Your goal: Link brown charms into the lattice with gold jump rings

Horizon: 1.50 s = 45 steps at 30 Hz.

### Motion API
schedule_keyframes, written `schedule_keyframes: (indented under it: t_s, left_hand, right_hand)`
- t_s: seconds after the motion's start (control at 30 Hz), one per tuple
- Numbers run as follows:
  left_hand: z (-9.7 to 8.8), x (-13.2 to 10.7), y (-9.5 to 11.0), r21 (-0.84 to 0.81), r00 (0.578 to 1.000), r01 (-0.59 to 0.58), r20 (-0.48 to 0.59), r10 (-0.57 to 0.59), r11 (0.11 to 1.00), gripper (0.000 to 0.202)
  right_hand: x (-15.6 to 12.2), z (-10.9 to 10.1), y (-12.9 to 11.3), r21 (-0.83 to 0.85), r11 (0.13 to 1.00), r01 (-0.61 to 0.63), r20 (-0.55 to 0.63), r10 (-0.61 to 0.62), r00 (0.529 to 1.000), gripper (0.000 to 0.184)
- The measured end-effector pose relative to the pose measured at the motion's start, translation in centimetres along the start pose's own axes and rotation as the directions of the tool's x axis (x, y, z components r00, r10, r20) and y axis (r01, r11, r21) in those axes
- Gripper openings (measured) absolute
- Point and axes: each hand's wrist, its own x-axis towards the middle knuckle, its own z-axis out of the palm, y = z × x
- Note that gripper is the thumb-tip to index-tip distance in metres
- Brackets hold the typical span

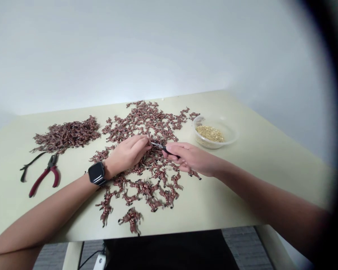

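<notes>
My right hand (188, 157) pinches small black-handled tweezers (160, 146), whose metal tips reach toward my left hand (126, 155). The fingers of my left hand are closed around a small piece, mostly hidden, at the edge of a wide spread of small brown-and-copper horse figurines (146, 123). The figurines lie under and around both hands. A black smartwatch (96, 173) sits on my left wrist.
A dense heap of similar figurines (67, 135) lies at the left of the cream table (242, 176). Red-handled pliers (45, 175) and a black-handled tool (30, 165) lie near it. A clear plastic bowl (215, 131) holds small golden pieces (210, 133) at the right.
</notes>
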Motion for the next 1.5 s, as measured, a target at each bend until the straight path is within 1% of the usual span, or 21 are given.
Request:
schedule_keyframes:
  t_s: [0.03, 0.07, 0.1, 0.13, 0.17, 0.2, 0.23, 0.3, 0.33, 0.37, 0.4, 0.47, 0.57, 0.87, 1.0, 1.07, 1.13, 1.2, 1.27, 1.37, 1.5]
  left_hand:
    - [-0.1, 0.0, -0.4, 0.061, 0.999, -0.048, 0.014, 0.047, 0.997, 0.023]
    - [-0.2, 0.0, -0.6, 0.081, 0.998, -0.058, 0.008, 0.057, 0.995, 0.024]
    - [-0.1, 0.1, -0.5, 0.066, 0.999, -0.031, -0.013, 0.032, 0.997, 0.026]
    - [0.0, 0.2, -0.3, 0.009, 0.999, 0.025, -0.04, -0.025, 1.0, 0.026]
    - [0.2, 0.3, 0.1, -0.089, 0.992, 0.099, -0.065, -0.105, 0.991, 0.025]
    - [0.3, 0.5, 0.6, -0.226, 0.979, 0.175, -0.062, -0.193, 0.958, 0.023]
    - [0.5, 0.6, 1.0, -0.397, 0.965, 0.231, -0.022, -0.261, 0.888, 0.022]
    - [0.9, 1.0, 1.8, -0.671, 0.941, 0.304, 0.102, -0.323, 0.676, 0.024]
    - [1.0, 1.1, 2.1, -0.754, 0.932, 0.325, 0.153, -0.329, 0.571, 0.026]
    - [1.1, 1.2, 2.2, -0.802, 0.924, 0.342, 0.191, -0.331, 0.49, 0.027]
    - [1.2, 1.2, 2.3, -0.828, 0.917, 0.354, 0.215, -0.336, 0.434, 0.027]
    - [1.2, 1.3, 2.4, -0.852, 0.91, 0.365, 0.24, -0.339, 0.376, 0.025]
    - [1.2, 1.2, 2.4, -0.859, 0.908, 0.371, 0.255, -0.334, 0.354, 0.024]
    - [1.1, 1.1, 2.5, -0.847, 0.903, 0.387, 0.268, -0.337, 0.365, 0.025]
    - [1.2, 1.1, 2.5, -0.825, 0.907, 0.386, 0.259, -0.332, 0.413, 0.026]
    - [1.2, 0.9, 2.7, -0.785, 0.917, 0.371, 0.226, -0.327, 0.496, 0.025]
    - [1.1, 0.6, 2.8, -0.679, 0.93, 0.343, 0.149, -0.336, 0.649, 0.023]
    - [1.0, 0.4, 2.9, -0.492, 0.944, 0.304, 0.041, -0.327, 0.816, 0.02]
    - [0.9, 0.1, 2.8, -0.304, 0.958, 0.263, -0.034, -0.286, 0.916, 0.017]
    - [0.8, 0.0, 2.4, -0.12, 0.974, 0.204, -0.079, -0.214, 0.972, 0.016]
    - [1.1, -0.2, 1.8, 0.095, 0.987, 0.108, -0.128, -0.095, 0.99, 0.018]
  right_hand:
    - [0.1, 0.0, 0.0, 0.069, 0.997, -0.039, 0.042, 0.036, 0.998, 0.04]
    - [0.2, 0.0, 0.1, 0.091, 0.995, -0.049, 0.049, 0.045, 0.998, 0.04]
    - [0.2, 0.0, 0.1, 0.059, 0.998, -0.029, 0.01, 0.029, 1.0, 0.04]
    - [0.3, 0.0, 0.2, -0.024, 1.0, 0.011, -0.061, -0.013, 0.998, 0.039]
    - [0.3, 0.0, 0.3, -0.146, 0.987, 0.059, -0.144, -0.08, 0.986, 0.038]
    - [0.2, 0.0, 0.3, -0.288, 0.952, 0.1, -0.216, -0.166, 0.962, 0.036]
    - [0.2, 0.0, 0.4, -0.425, 0.896, 0.126, -0.267, -0.257, 0.929, 0.034]
    - [0.2, -0.1, 0.5, -0.624, 0.766, 0.154, -0.293, -0.413, 0.862, 0.028]
    - [0.2, -0.2, 0.5, -0.682, 0.712, 0.167, -0.279, -0.465, 0.84, 0.027]
    - [0.3, -0.3, 0.5, -0.718, 0.672, 0.181, -0.26, -0.501, 0.826, 0.027]
    - [0.3, -0.4, 0.5, -0.74, 0.643, 0.196, -0.239, -0.524, 0.817, 0.027]
    - [0.3, -0.5, 0.4, -0.762, 0.611, 0.213, -0.205, -0.54, 0.816, 0.026]
    - [0.3, -0.6, 0.5, -0.78, 0.587, 0.216, -0.18, -0.541, 0.821, 0.026]
    - [0.3, -0.9, 0.7, -0.808, 0.544, 0.227, -0.143, -0.554, 0.82, 0.026]
    - [0.2, -0.7, 0.5, -0.801, 0.556, 0.224, -0.155, -0.553, 0.819, 0.027]
    - [0.1, -0.5, 0.3, -0.766, 0.607, 0.212, -0.184, -0.524, 0.832, 0.025]
    - [-0.1, -0.1, 0.1, -0.664, 0.722, 0.194, -0.214, -0.433, 0.876, 0.026]
    - [-0.2, 0.2, 0.0, -0.522, 0.837, 0.168, -0.215, -0.319, 0.923, 0.031]
    - [-0.3, 0.5, -0.2, -0.425, 0.892, 0.15, -0.206, -0.257, 0.944, 0.034]
    - [-0.4, 0.7, -0.3, -0.375, 0.917, 0.139, -0.214, -0.231, 0.949, 0.034]
    - [-0.4, 0.9, -0.4, -0.269, 0.957, 0.109, -0.206, -0.167, 0.964, 0.034]
